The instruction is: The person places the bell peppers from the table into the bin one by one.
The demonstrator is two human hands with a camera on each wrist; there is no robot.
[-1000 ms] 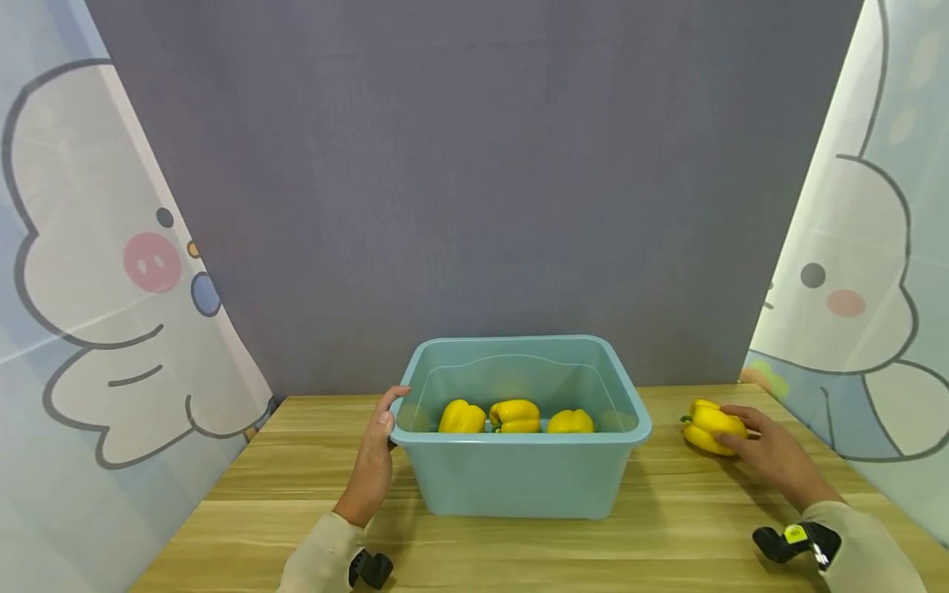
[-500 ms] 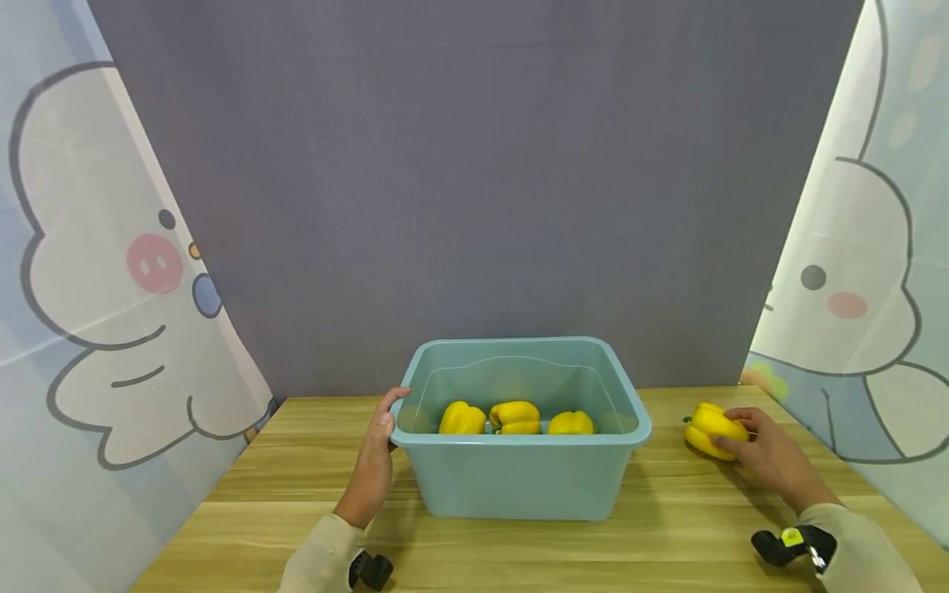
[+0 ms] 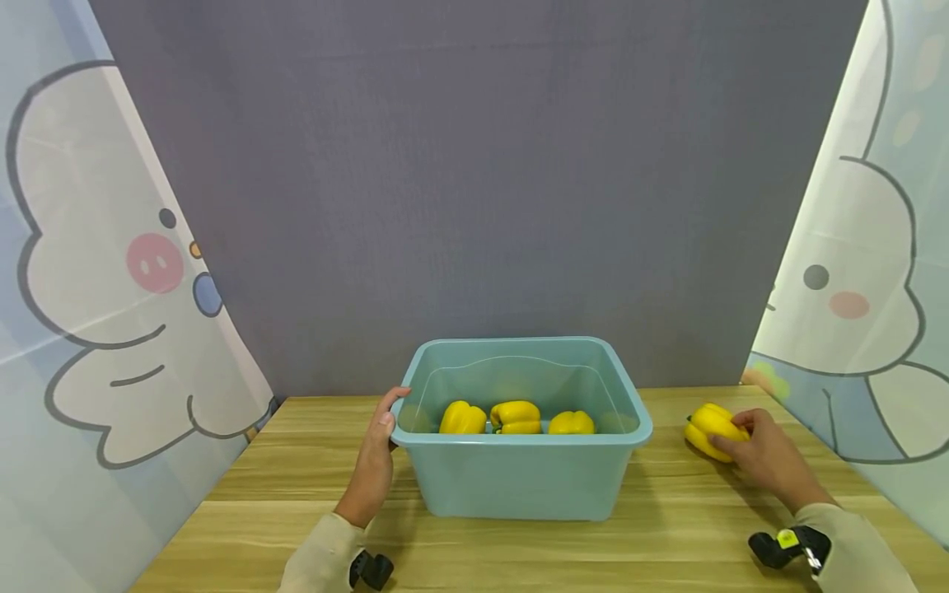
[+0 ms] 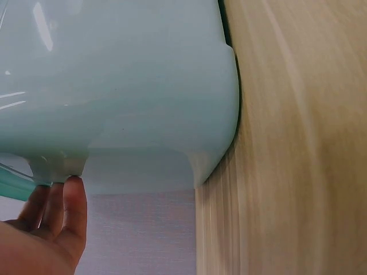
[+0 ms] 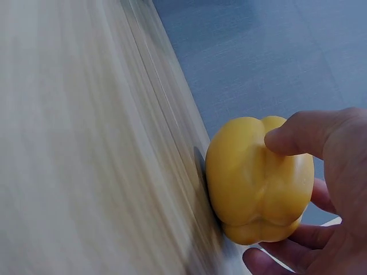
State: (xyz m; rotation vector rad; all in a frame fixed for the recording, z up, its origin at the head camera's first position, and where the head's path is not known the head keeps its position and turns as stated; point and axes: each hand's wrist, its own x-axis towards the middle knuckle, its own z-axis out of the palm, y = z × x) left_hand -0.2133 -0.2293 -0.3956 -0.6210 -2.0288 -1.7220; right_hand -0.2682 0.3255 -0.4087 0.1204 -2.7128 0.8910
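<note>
In the head view a blue-green plastic bin (image 3: pixel 519 478) stands upright on the wooden table, with three yellow bell peppers (image 3: pixel 516 417) lying inside. My left hand (image 3: pixel 371 469) holds the bin's left rim. Seen from the left wrist, several fingertips (image 4: pixel 73 189) press against the outer wall just under that rim. Off to the bin's right, my right hand (image 3: pixel 771 457) grips another yellow bell pepper (image 3: pixel 710 430) lying on its side. The right wrist view has the thumb (image 5: pixel 292 134) across this bell pepper (image 5: pixel 252 177) and the other fingers curled behind and below it.
The wooden table (image 3: pixel 296 494) ends at a grey backdrop (image 3: pixel 474 181) close behind the bin. Cartoon-printed curtains (image 3: pixel 89 288) hang on the left and right sides.
The gripped bell pepper has turned slightly, its green stem swinging out of sight, and my right hand has shifted a little with it. My left hand and the bin stay put.
</note>
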